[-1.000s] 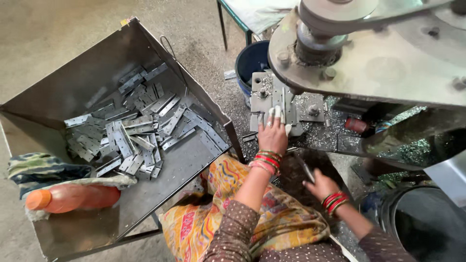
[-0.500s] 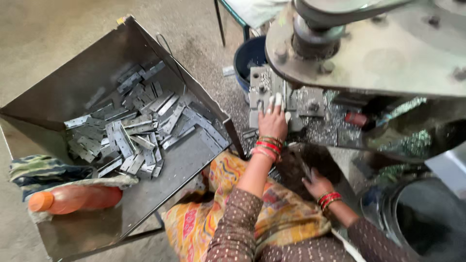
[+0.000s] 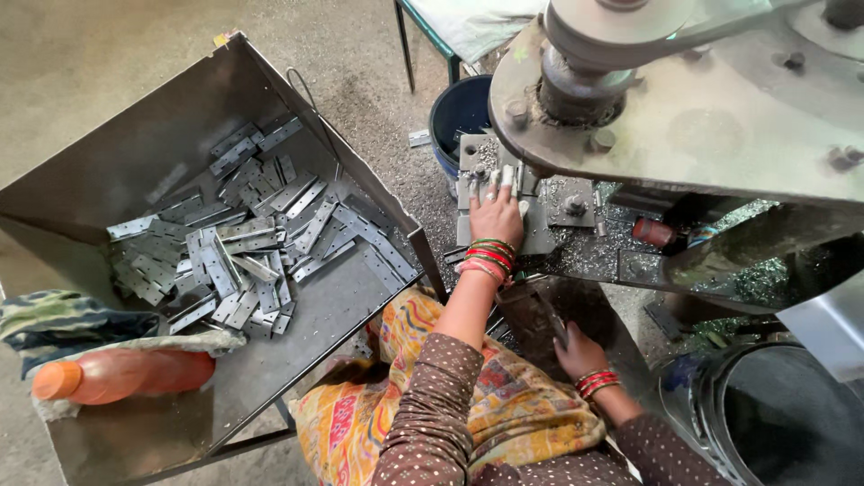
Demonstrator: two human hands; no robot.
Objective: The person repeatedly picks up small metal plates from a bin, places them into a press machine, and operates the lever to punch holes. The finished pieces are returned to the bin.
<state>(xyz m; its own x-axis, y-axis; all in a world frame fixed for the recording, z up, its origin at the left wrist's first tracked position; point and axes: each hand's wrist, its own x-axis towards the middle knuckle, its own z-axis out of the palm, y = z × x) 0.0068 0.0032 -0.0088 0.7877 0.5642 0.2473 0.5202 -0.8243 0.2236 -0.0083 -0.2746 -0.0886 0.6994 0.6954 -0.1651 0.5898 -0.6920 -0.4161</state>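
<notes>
Left hand (image 3: 496,214) presses press bed (image 3: 540,236); right hand (image 3: 576,349) grip unclear.

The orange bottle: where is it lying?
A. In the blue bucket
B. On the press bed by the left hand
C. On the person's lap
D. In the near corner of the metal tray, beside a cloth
D: the orange bottle lies in the near corner of the metal tray, against a cloth.

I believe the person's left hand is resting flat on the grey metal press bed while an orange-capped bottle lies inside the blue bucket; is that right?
Not quite: in the head view the orange-capped bottle lies in the grey sheet-metal tray, not the blue bucket. The left hand does rest flat on the grey metal press bed.
</notes>
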